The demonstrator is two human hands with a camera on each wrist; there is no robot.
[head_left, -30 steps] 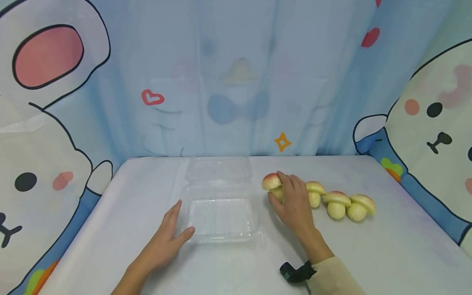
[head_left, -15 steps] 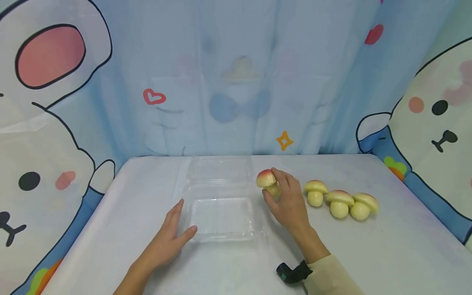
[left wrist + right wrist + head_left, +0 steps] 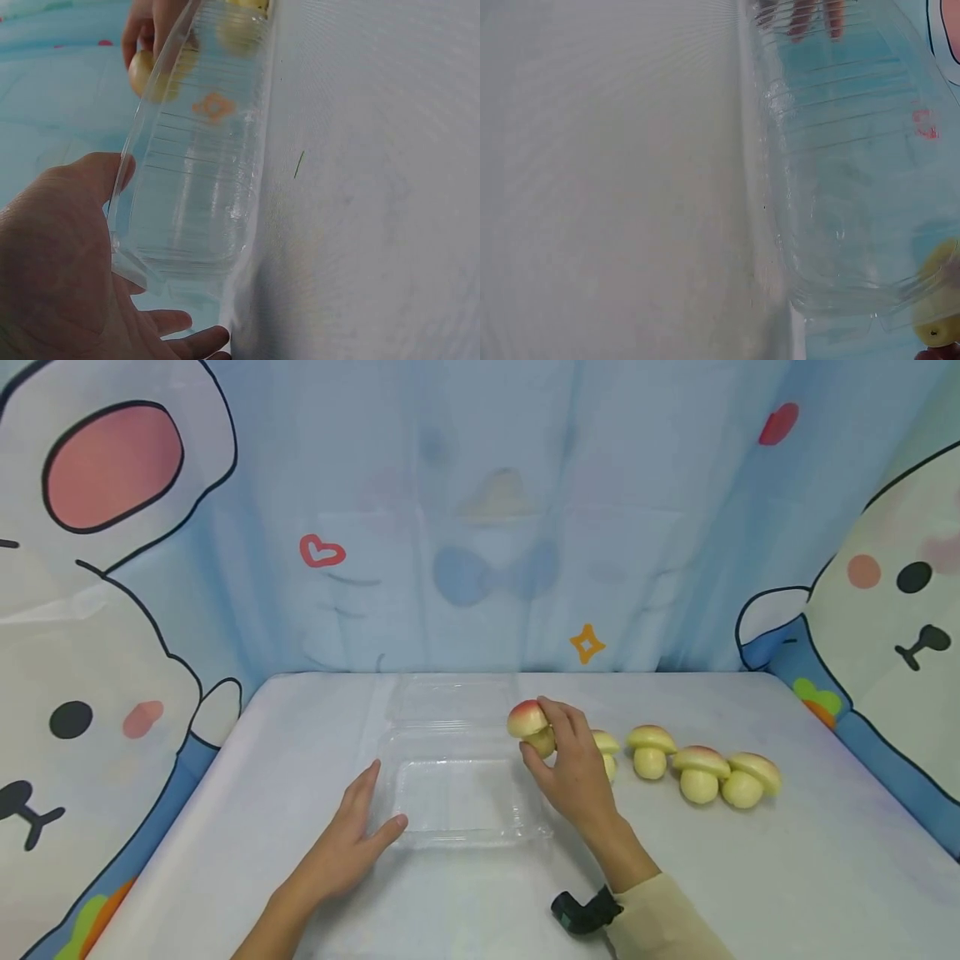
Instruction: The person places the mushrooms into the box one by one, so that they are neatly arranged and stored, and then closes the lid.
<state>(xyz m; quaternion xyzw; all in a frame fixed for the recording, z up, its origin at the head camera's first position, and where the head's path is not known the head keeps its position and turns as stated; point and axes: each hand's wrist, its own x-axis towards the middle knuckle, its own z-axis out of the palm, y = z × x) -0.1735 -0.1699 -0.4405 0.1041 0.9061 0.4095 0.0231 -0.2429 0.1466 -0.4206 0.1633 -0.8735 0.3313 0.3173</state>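
A mushroom (image 3: 527, 718) with a red-tinged cap and pale yellow stem is pinched between the thumb and fingers of my right hand (image 3: 577, 772). It hangs at the right side of a clear plastic clamshell box (image 3: 453, 793), whose lid (image 3: 453, 700) lies folded back behind the base. My left hand (image 3: 341, 839) is at the box's left side with fingers extended and thumb spread. In the left wrist view the thumb (image 3: 112, 172) of that hand lies against the box rim. The right wrist view catches the held mushroom (image 3: 937, 300) beyond the box corner.
Several similar mushrooms stand in a row to the right, among them one (image 3: 651, 752) and a pair at the end (image 3: 742, 781); the nearest (image 3: 606, 747) is partly hidden behind my right hand. A white cloth (image 3: 750, 877) covers the table. Behind it hangs a printed blue curtain (image 3: 487, 443).
My right hand has lifted the mushroom from the row's left end and carried it left, to the box's right edge. The left hand has kept its place beside the box.
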